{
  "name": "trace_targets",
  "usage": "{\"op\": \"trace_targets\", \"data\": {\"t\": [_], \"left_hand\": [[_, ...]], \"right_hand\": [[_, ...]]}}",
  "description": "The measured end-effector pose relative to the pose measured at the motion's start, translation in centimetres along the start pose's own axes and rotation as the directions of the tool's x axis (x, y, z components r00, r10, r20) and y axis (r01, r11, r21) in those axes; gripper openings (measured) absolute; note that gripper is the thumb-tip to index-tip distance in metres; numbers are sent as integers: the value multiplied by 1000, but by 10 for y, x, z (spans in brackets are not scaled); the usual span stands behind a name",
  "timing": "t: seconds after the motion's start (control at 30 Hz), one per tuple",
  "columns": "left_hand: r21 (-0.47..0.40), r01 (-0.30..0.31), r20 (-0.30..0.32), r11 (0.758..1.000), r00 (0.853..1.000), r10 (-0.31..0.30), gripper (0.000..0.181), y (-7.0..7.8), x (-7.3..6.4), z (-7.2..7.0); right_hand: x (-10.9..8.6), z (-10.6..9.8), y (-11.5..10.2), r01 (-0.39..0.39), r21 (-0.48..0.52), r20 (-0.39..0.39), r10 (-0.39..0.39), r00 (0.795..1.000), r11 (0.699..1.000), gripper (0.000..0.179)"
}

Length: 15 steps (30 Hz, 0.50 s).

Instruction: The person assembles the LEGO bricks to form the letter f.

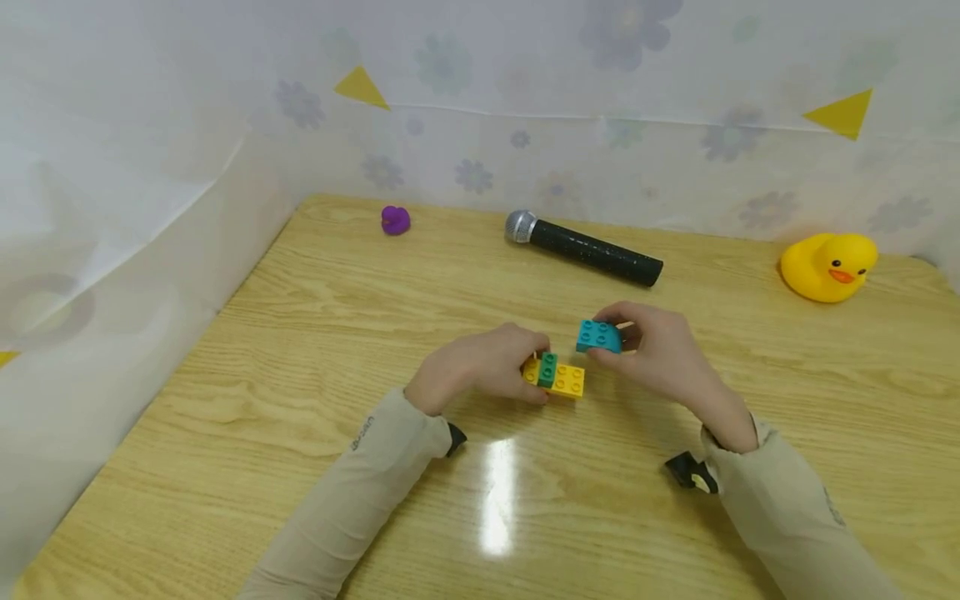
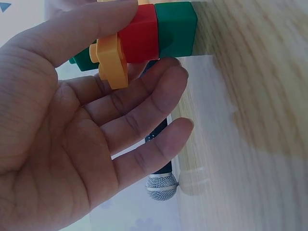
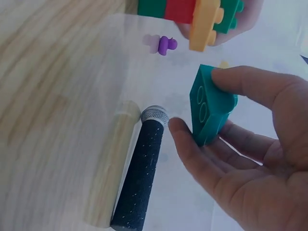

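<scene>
My left hand [image 1: 487,362] grips a stack of toy building bricks between thumb and fingers. On top, a yellow brick [image 1: 572,382] carries a small green brick [image 1: 548,369]. Beneath it the left wrist view shows a red brick [image 2: 139,33] and a larger green brick [image 2: 177,30] at the bottom. Just to the right, my right hand [image 1: 663,350] pinches a teal brick [image 1: 597,335] with one rounded end. The hollow underside of this teal brick [image 3: 211,103] shows in the right wrist view. A small gap separates the teal brick from the stack.
Behind the hands lies a black microphone [image 1: 596,252] with a silver head. A small purple duck [image 1: 395,221] sits at the back left, a larger yellow duck [image 1: 827,268] at the back right. Flower-printed sheeting [image 1: 480,142] encloses the wooden table [image 1: 337,333].
</scene>
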<state>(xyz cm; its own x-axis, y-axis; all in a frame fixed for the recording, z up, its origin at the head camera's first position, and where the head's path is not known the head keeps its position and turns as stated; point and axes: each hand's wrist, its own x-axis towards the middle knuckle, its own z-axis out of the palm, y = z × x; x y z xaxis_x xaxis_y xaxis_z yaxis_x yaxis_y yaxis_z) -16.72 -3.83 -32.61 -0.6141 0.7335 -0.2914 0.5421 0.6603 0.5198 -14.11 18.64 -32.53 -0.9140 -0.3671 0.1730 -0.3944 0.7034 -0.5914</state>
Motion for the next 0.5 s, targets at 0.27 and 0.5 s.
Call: {"op": "trace_targets", "data": {"t": [0.27, 0.5], "left_hand": [[8, 7, 6, 1000, 1000, -7, 38, -2, 1, 0], [0, -7, 8, 1000, 1000, 7, 34, -3, 1, 1]], "right_hand": [[-2, 2, -13, 151, 85, -32, -149, 988, 985, 32], [-6, 3, -21, 271, 115, -16, -271, 963, 956, 34]]}}
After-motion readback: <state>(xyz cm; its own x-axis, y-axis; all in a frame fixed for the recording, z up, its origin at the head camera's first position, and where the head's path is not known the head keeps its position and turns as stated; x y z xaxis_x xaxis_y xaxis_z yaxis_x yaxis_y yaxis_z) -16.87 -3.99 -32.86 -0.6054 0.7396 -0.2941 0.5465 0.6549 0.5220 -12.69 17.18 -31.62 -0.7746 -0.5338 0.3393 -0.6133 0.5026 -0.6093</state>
